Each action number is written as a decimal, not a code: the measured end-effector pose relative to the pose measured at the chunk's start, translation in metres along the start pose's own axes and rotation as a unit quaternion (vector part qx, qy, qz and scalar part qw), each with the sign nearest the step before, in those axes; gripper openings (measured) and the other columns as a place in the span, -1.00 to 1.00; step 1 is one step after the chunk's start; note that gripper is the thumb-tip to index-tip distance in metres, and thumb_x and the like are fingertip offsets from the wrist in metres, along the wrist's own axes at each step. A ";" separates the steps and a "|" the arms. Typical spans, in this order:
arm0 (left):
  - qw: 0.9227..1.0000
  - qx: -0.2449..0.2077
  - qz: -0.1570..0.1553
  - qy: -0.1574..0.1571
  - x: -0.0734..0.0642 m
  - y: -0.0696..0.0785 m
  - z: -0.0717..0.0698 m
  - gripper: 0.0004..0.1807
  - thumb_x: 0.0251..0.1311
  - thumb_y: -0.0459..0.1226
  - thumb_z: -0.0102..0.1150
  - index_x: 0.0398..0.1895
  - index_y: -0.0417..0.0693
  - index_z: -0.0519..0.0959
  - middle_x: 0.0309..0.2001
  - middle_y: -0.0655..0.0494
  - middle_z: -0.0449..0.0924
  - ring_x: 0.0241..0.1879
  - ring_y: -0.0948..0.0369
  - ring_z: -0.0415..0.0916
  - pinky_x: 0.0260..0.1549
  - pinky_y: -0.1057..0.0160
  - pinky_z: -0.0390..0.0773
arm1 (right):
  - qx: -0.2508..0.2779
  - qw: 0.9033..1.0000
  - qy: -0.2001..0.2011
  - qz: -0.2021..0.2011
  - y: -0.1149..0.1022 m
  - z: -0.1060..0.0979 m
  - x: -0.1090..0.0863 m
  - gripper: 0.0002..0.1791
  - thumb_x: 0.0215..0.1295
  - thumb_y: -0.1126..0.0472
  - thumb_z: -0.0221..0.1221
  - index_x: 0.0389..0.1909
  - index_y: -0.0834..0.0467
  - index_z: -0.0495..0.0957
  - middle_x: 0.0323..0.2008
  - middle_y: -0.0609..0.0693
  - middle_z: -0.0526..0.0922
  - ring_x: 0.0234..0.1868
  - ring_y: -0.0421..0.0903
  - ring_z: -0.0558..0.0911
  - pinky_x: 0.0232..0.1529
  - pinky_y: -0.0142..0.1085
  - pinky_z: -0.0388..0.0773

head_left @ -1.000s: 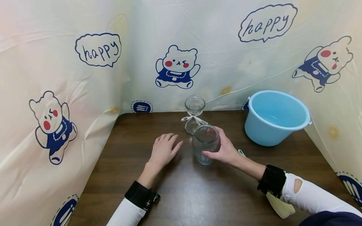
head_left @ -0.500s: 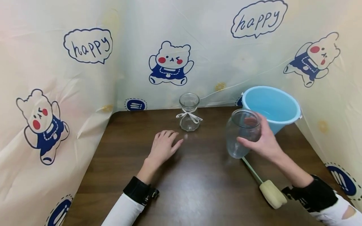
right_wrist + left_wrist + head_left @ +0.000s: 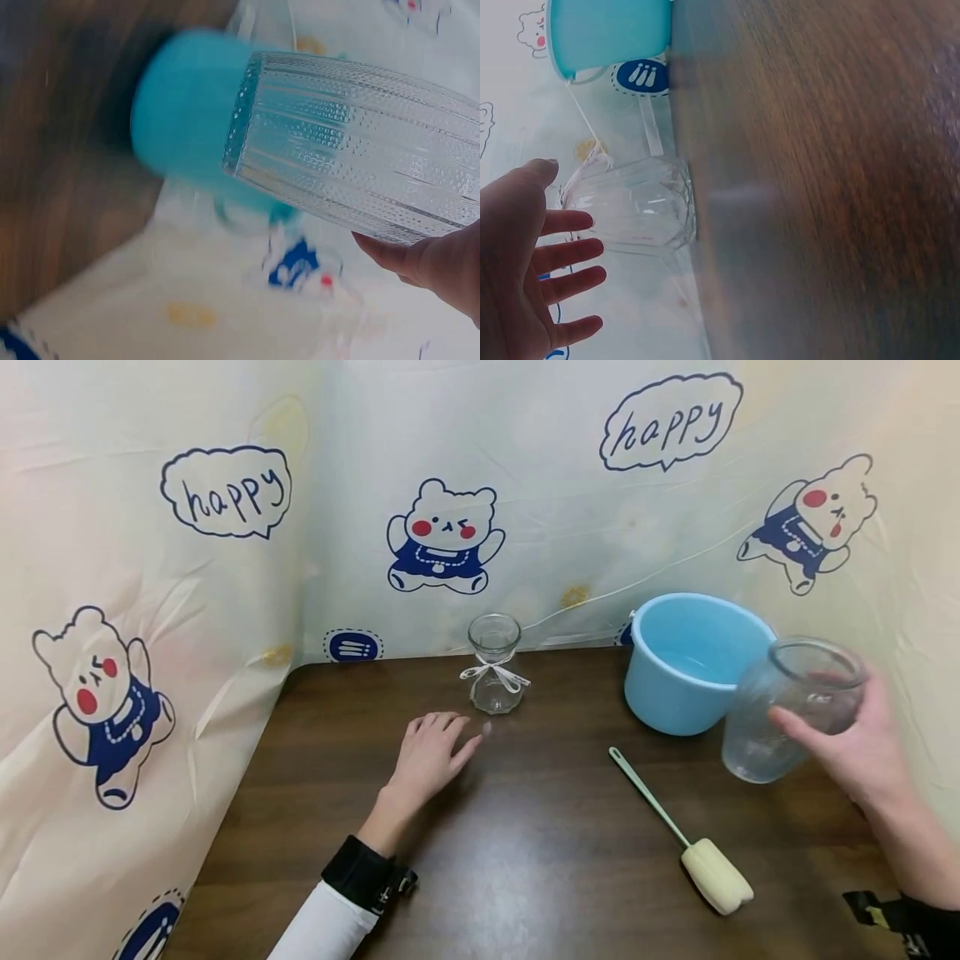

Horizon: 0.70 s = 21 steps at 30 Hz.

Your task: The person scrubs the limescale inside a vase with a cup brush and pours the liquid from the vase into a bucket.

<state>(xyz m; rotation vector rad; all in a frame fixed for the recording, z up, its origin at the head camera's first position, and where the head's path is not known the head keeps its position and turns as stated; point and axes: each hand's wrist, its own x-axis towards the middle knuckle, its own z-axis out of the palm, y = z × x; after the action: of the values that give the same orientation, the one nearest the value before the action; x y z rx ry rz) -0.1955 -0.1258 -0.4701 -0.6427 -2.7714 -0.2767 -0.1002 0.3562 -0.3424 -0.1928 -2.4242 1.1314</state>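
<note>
My right hand (image 3: 862,743) grips a clear glass jar (image 3: 780,718) around its side, at the right of the head view, overlapping the bucket's right edge there. In the right wrist view the jar (image 3: 352,142) shows ribbed, dotted glass, with my thumb along its wall. My left hand (image 3: 431,756) rests low over the table, fingers relaxed and spread, holding nothing. Just beyond it stands a small glass vase (image 3: 497,681) with a white bow at its neck. In the left wrist view the vase (image 3: 634,202) is past my fingertips.
A light blue bucket (image 3: 667,693) stands at the back right of the brown table (image 3: 480,860). In front of it lies a sponge bottle brush (image 3: 716,872) with a pale green handle. A printed cloth (image 3: 555,510) hangs behind and along both sides.
My right hand has carried the jar from beside the vase rightward past the front of the bucket, uncovering the brush. The left hand stays in about the same place.
</note>
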 end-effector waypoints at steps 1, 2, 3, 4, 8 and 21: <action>1.000 0.002 0.000 0.002 0.000 0.000 0.000 -0.47 0.36 0.17 -0.12 0.10 0.05 0.59 0.07 0.07 0.60 0.11 0.06 0.41 0.09 -0.12 0.36 | -0.008 1.000 0.007 0.012 0.003 -0.006 0.004 0.04 0.02 0.23 0.41 0.46 -0.16 0.01 0.08 -0.34 0.28 0.06 -0.31 0.28 0.11 -0.36 0.25; 1.000 0.004 0.000 0.004 0.001 -0.001 0.000 -0.47 0.36 0.17 -0.11 0.10 0.05 0.60 0.07 0.07 0.60 0.10 0.06 0.41 0.09 -0.12 0.36 | -0.017 1.000 0.015 0.021 0.006 -0.012 0.009 0.05 0.03 0.22 0.40 0.48 -0.17 -0.01 0.12 -0.26 0.28 0.09 -0.26 0.27 0.19 -0.25 0.27; 1.000 0.005 0.000 0.006 0.001 -0.001 0.000 -0.47 0.36 0.17 -0.11 0.10 0.04 0.60 0.06 0.07 0.60 0.10 0.05 0.41 0.09 -0.12 0.36 | -0.027 0.999 0.020 0.032 0.008 -0.018 0.014 0.06 0.06 0.19 0.38 0.49 -0.19 -0.07 0.20 -0.15 0.27 0.16 -0.19 0.25 0.26 -0.10 0.26; 1.000 0.006 0.001 0.006 0.001 -0.001 0.000 -0.46 0.36 0.17 -0.11 0.10 0.04 0.60 0.07 0.06 0.60 0.11 0.05 0.41 0.09 -0.12 0.36 | -0.040 0.998 0.026 0.039 0.011 -0.023 0.019 0.07 0.08 0.16 0.36 0.51 -0.20 -0.11 0.28 -0.04 0.24 0.22 -0.12 0.23 0.31 0.05 0.23; 1.000 0.007 0.005 -0.003 0.000 -0.001 -0.001 -0.44 0.37 0.18 -0.14 0.12 0.03 0.59 0.08 0.05 0.60 0.12 0.05 0.41 0.10 -0.13 0.36 | -0.069 0.995 0.055 0.047 0.020 -0.036 0.043 0.07 0.10 0.13 0.30 0.54 -0.15 -0.15 0.48 0.23 0.03 0.41 0.15 0.05 0.31 0.37 0.00; 1.000 0.010 0.012 0.006 -0.008 -0.005 -0.003 -0.48 0.34 0.14 -0.05 0.09 0.00 0.60 0.05 0.04 0.61 0.10 0.04 0.43 0.11 -0.15 0.35 | -0.122 0.992 0.038 0.022 0.026 -0.038 0.117 0.12 0.09 0.00 0.31 0.55 -0.19 -0.22 0.51 0.23 -0.06 0.43 0.23 -0.03 0.29 0.38 0.02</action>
<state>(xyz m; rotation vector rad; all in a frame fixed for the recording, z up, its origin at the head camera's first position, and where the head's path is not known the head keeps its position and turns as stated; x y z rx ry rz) -0.1901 -0.1342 -0.4707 -0.6651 -2.7491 -0.2476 -0.1883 0.4361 -0.3004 -0.3609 -2.4949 0.8272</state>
